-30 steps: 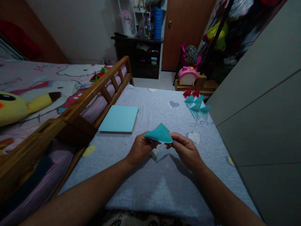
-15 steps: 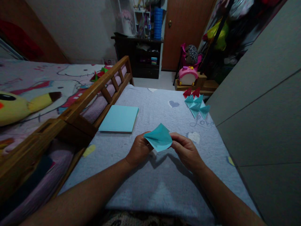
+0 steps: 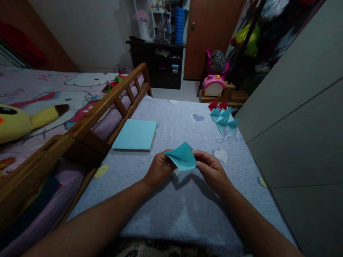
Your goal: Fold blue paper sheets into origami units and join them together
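Observation:
A folded teal paper is held up between both hands above the patterned bedsheet. My left hand grips its left corner, with some fingers hidden behind the paper. On the other side, my right hand pinches the paper's right edge between thumb and fingers. A stack of light blue square paper lies on the sheet to the left. Several folded teal paper shapes sit at the far right, beside red folded ones.
A wooden rail runs along the left, with a yellow plush toy on the bedding beyond it. Pale panels stand along the right. A dark cabinet and a pink-and-white toy case are farther back.
The teal paper has tilted and its lower edge has risen slightly between my hands. Both hands stay almost in place, still holding it.

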A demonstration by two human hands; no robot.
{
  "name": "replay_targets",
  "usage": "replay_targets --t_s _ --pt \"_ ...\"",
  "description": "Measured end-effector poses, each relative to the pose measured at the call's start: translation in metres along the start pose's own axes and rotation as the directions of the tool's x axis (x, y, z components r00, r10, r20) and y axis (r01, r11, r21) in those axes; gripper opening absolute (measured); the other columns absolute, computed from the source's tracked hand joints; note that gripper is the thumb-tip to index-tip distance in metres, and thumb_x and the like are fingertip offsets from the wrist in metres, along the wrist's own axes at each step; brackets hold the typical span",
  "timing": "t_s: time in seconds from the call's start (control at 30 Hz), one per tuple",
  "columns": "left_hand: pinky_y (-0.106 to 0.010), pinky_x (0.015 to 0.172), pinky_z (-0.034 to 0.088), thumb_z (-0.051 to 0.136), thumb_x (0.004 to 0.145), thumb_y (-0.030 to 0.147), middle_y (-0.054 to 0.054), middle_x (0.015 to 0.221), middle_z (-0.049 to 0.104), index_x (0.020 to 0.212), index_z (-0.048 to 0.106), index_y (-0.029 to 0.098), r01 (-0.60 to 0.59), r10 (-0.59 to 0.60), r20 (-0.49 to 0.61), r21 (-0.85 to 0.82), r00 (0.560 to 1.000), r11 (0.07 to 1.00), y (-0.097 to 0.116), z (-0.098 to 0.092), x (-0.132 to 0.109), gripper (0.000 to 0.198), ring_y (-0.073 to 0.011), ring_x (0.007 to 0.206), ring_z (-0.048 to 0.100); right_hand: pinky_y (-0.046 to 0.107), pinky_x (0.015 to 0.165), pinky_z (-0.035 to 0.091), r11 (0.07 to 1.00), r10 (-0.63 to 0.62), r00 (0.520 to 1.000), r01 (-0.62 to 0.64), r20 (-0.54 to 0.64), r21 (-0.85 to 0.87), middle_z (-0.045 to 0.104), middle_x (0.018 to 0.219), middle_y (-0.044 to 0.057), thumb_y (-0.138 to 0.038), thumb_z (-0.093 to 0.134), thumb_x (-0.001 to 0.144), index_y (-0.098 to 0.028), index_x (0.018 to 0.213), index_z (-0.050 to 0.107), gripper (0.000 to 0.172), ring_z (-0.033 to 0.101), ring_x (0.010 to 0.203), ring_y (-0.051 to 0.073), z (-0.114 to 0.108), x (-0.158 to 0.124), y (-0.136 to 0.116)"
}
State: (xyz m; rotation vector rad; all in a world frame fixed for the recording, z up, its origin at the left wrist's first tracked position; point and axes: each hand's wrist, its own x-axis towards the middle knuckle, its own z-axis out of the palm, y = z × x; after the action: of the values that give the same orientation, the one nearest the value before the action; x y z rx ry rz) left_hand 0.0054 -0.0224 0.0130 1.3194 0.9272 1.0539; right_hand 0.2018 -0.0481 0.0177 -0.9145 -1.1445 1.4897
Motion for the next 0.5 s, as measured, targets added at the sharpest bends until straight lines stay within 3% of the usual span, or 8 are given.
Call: replay_targets --t_s 0.13,0.33,0.5 --pt "-0.031 0.077 0.055 0.08 0.076 0.025 -0.004 0.081 0.074 0.081 0.075 0.015 0.01 -0.009 -0.027 0.028 1.0 1.0 0.0006 -0.0011 0.0008 0.012 -0.017 0.075 0.066 0.03 0.078 0.048 1.0 0.007 1.0 -0.007 0.026 0.006 0.067 0.087 0.001 -0.033 0.075 0.086 -0.027 0.106 0.076 0.021 0.06 0.078 0.016 -0.0025 -0.0003 0.0009" --pt "-0.03 0.071 0.055 0.076 0.078 0.023 -0.005 0.085 0.074 0.084 0.076 0.018 -0.005 0.009 -0.052 0.072 0.999 0.997 0.0018 -0.0012 -0.0032 0.008 -0.0185 0.078 0.066 0.033 0.08 0.05 0.998 0.019 1.0 -0.018 0.007 -0.052 0.067 0.085 0.002 -0.039 0.075 0.086 -0.028 0.108 0.074 0.025 0.061 0.082 0.019 -0.0018 0.0003 0.0025" --pt "-0.03 0.072 0.055 0.077 0.078 0.024 -0.005 0.086 0.075 0.089 0.075 0.016 0.009 -0.009 -0.01 0.058 1.0 0.998 -0.0006 -0.0015 -0.0049 0.014 -0.0181 0.078 0.068 0.03 0.076 0.05 1.0 0.031 0.999 -0.031 0.022 0.0 0.066 0.084 0.001 -0.039 0.077 0.085 -0.027 0.102 0.074 0.021 0.061 0.078 0.016 0.001 0.0012 0.0025"
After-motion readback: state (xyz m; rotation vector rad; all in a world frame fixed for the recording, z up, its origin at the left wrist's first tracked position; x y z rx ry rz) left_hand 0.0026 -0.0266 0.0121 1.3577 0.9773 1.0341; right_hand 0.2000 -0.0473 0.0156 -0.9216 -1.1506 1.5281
